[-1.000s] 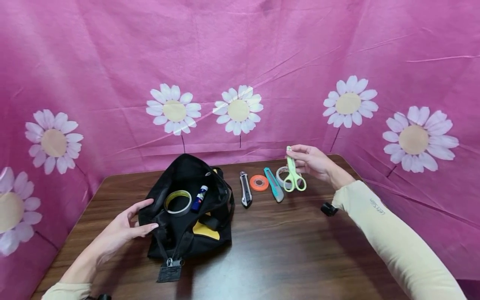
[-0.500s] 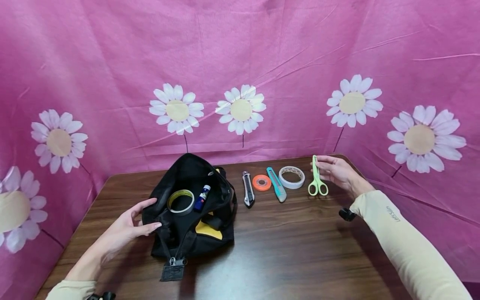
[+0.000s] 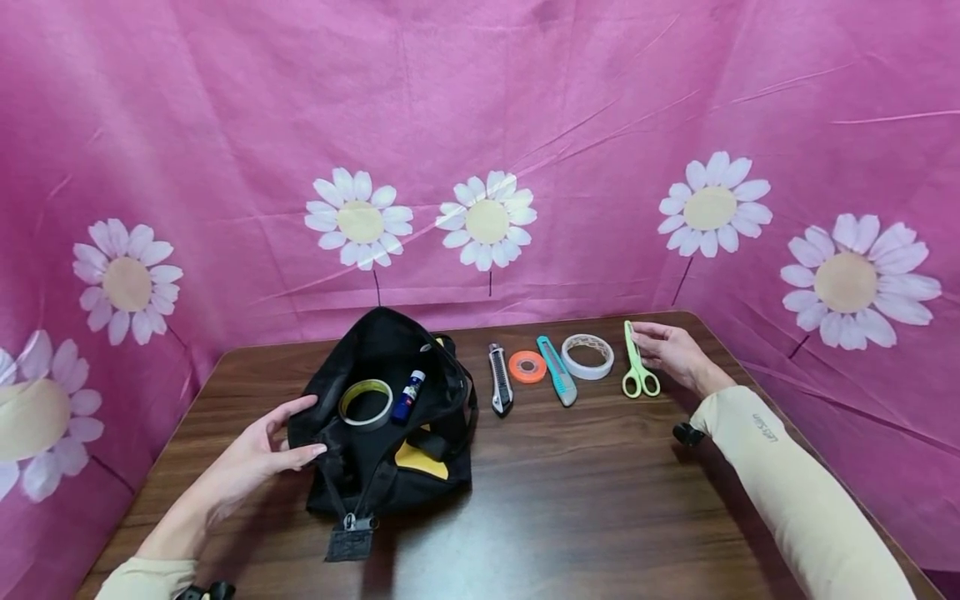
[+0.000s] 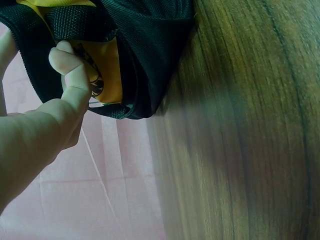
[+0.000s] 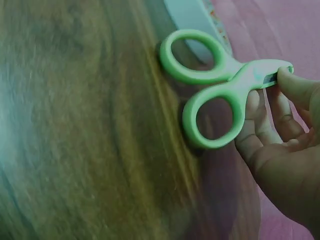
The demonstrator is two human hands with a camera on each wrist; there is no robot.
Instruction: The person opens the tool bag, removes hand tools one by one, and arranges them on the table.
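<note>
Light green scissors (image 3: 636,367) stand at the right end of a row of items, handle rings toward the person. My right hand (image 3: 675,354) pinches them by the blade end between thumb and fingers; the rings hang right at the tabletop in the right wrist view. My left hand (image 3: 251,454) grips the left side of the opening of a black bag (image 3: 435,492), its thumb outside and some fingers hidden. Inside the gaping bag lie a roll of tape (image 3: 366,404) with a yellow inner ring and a blue glue stick (image 3: 408,397).
Left of the scissors lie a white tape roll (image 3: 587,357), a teal box cutter (image 3: 557,372), an orange tape roll (image 3: 527,367) and a grey-black box cutter (image 3: 500,381). A pink flowered curtain (image 3: 585,242) hangs behind the wooden table (image 3: 600,500).
The right hand has carried the scissors rightward from over the white tape roll, then lowered them beside it. The left hand keeps its hold on the bag.
</note>
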